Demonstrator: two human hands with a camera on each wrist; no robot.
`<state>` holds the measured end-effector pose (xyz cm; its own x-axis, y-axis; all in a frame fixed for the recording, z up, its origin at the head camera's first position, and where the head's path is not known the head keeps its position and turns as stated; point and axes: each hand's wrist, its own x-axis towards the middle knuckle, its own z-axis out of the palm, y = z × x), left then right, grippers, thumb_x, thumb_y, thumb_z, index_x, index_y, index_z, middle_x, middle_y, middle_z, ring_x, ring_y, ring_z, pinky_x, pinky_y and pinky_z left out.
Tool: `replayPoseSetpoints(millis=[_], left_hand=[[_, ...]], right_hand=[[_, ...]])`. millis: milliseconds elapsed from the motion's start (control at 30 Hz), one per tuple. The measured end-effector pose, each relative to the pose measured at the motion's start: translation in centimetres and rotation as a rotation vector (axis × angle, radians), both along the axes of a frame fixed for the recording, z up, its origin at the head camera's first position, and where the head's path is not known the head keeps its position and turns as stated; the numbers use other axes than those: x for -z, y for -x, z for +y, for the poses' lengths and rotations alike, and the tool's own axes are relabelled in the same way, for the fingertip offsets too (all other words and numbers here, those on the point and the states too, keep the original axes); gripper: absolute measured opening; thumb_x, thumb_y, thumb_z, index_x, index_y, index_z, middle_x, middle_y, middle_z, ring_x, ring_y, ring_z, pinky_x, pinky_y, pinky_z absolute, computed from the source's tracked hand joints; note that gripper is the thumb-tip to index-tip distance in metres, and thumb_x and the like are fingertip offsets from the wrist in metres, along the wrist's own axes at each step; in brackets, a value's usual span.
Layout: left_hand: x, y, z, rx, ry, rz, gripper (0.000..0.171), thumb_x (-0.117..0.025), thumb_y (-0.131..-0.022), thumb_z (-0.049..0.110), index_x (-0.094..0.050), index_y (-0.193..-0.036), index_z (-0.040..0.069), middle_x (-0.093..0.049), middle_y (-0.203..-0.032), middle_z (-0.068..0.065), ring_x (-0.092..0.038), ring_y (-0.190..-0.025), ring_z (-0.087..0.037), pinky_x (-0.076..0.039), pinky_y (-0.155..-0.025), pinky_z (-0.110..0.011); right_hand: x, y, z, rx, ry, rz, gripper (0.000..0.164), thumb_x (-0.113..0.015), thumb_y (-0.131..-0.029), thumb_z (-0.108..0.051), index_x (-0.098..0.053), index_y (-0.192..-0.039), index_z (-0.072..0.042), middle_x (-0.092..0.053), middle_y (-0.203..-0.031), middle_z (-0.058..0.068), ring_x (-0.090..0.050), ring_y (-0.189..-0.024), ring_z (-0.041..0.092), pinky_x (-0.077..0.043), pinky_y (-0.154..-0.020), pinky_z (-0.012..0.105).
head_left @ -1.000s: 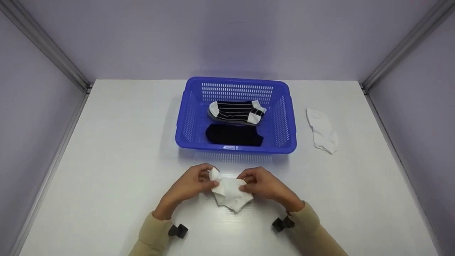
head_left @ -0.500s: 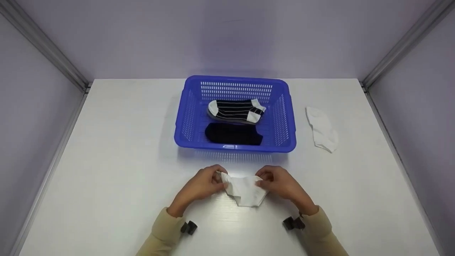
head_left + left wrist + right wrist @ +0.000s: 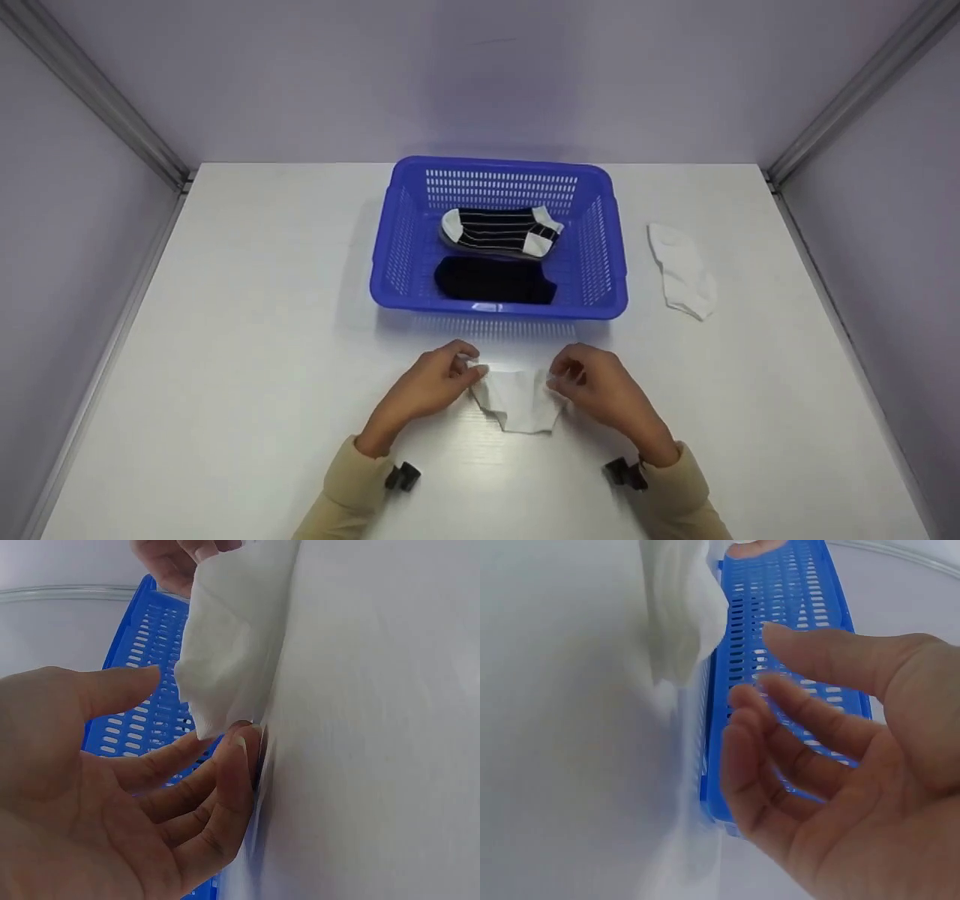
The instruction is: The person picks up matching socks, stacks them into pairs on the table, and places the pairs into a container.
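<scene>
A white sock (image 3: 519,399) lies on the table in front of the basket, between the two hands, its ends turned toward them. My left hand (image 3: 429,386) is at its left end. In the left wrist view the thumb stands apart from the sock (image 3: 232,637), while fingertips (image 3: 244,736) touch or nearly touch its lower edge. At the other end is my right hand (image 3: 606,382). The right wrist view shows its thumb and loosely bent fingers spread, with a small gap to the sock (image 3: 681,611). Whether this is one sock or two stacked cannot be told.
A blue plastic basket (image 3: 384,289) stands behind the hands. Inside it lie black-and-white striped socks (image 3: 495,232) and a black sock (image 3: 491,280). Another white sock (image 3: 681,270) rests on the table right of the basket. Pale walls (image 3: 480,82) enclose the table's back and sides.
Both hands have moved to the right along with the white sock, which now lies straighter and wider. The fingers have loosened from its ends. The basket's contents have not moved.
</scene>
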<state>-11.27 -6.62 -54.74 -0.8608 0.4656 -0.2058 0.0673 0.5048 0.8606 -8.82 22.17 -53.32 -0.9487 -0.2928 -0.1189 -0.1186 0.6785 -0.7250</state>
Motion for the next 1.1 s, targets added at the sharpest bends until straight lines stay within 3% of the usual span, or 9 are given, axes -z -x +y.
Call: replayPoseSetpoints(millis=[100,233,433,633,733,833,933,1033,1100], left_hand=[[0.1,-0.1,0.1,-0.005,0.004,-0.006,0.048,-0.068,-0.102,0.033,-0.060,-0.136,-0.001,-0.075,-0.102,-0.010,-0.066,-0.086,-0.017,-0.055,-0.079,-0.038],[0.1,-0.3,0.1,0.006,0.004,-0.004,0.048,-0.072,-0.099,0.025,-0.058,-0.137,-0.002,-0.067,-0.090,-0.003,-0.056,-0.074,-0.012,-0.048,-0.069,-0.029],[0.1,-0.3,-0.5,0.015,0.017,0.015,0.043,-0.074,-0.096,0.019,-0.063,-0.132,-0.001,-0.049,-0.078,0.003,-0.044,-0.064,-0.010,-0.038,-0.063,-0.025],[0.3,-0.5,-1.0,-0.028,0.131,0.047,0.035,-0.078,-0.093,0.013,-0.068,-0.125,0.002,-0.056,-0.077,0.001,-0.049,-0.064,-0.012,-0.041,-0.062,-0.028],[0.0,-0.9,-0.7,-0.061,0.233,0.144,0.036,-0.080,-0.091,0.014,-0.068,-0.122,0.002,-0.064,-0.088,-0.007,-0.058,-0.076,-0.020,-0.050,-0.069,-0.037],[-0.6,-1.6,-0.4,-0.075,0.292,0.301,0.034,-0.080,-0.090,0.011,-0.069,-0.122,0.003,-0.067,-0.104,-0.013,-0.063,-0.095,-0.029,-0.056,-0.081,-0.045],[-0.9,-2.4,-0.2,0.010,0.289,0.436,0.029,-0.076,-0.093,0.006,-0.071,-0.121,0.008,-0.068,-0.113,-0.011,-0.064,-0.107,-0.029,-0.058,-0.090,-0.044],[-0.6,-3.0,-0.2,0.134,0.287,0.505,0.026,-0.074,-0.093,0.002,-0.073,-0.118,0.010,-0.069,-0.112,-0.005,-0.066,-0.106,-0.022,-0.058,-0.091,-0.037],[-0.1,-3.2,-0.2,0.175,0.326,0.548,0.024,-0.075,-0.092,0.002,-0.075,-0.115,0.011,-0.069,-0.110,-0.003,-0.066,-0.101,-0.020,-0.058,-0.088,-0.034]], right_hand=[[0.3,-0.3,-0.6,-0.094,-0.017,0.013,0.011,-0.079,-0.089,-0.007,-0.072,-0.089,-0.015,-0.069,-0.086,-0.004,-0.061,-0.081,0.008,-0.054,-0.074,0.025],[0.8,-0.6,-0.9,-0.167,-0.043,0.008,0.013,-0.081,-0.087,-0.007,-0.073,-0.095,-0.013,-0.070,-0.090,-0.004,-0.061,-0.084,0.009,-0.055,-0.077,0.026],[1.2,-1.1,-0.4,-0.167,-0.077,0.005,0.023,-0.083,-0.084,-0.005,-0.073,-0.105,-0.008,-0.071,-0.099,0.001,-0.063,-0.092,0.014,-0.056,-0.084,0.032],[0.7,-1.0,0.1,-0.170,-0.070,-0.001,0.025,-0.083,-0.085,-0.007,-0.072,-0.108,-0.006,-0.071,-0.102,0.004,-0.064,-0.094,0.016,-0.056,-0.085,0.032],[0.3,-1.1,0.1,-0.150,-0.057,0.020,0.027,-0.084,-0.085,-0.006,-0.072,-0.109,-0.007,-0.072,-0.104,0.004,-0.066,-0.097,0.018,-0.058,-0.087,0.036],[0.1,-1.5,-0.2,-0.146,-0.054,0.075,0.027,-0.084,-0.084,-0.004,-0.071,-0.107,-0.008,-0.070,-0.107,0.002,-0.066,-0.099,0.020,-0.058,-0.089,0.037],[0.3,-1.9,-0.8,-0.204,-0.082,0.116,0.028,-0.085,-0.084,-0.005,-0.070,-0.107,-0.008,-0.069,-0.111,0.001,-0.065,-0.102,0.019,-0.057,-0.091,0.037],[0.5,-2.2,-1.0,-0.259,-0.136,0.122,0.029,-0.086,-0.083,-0.008,-0.070,-0.108,-0.008,-0.069,-0.115,0.001,-0.063,-0.107,0.019,-0.055,-0.096,0.039],[0.7,-2.2,-0.8,-0.273,-0.166,0.126,0.032,-0.087,-0.081,-0.009,-0.070,-0.110,-0.007,-0.069,-0.118,0.002,-0.062,-0.111,0.020,-0.054,-0.099,0.041]])
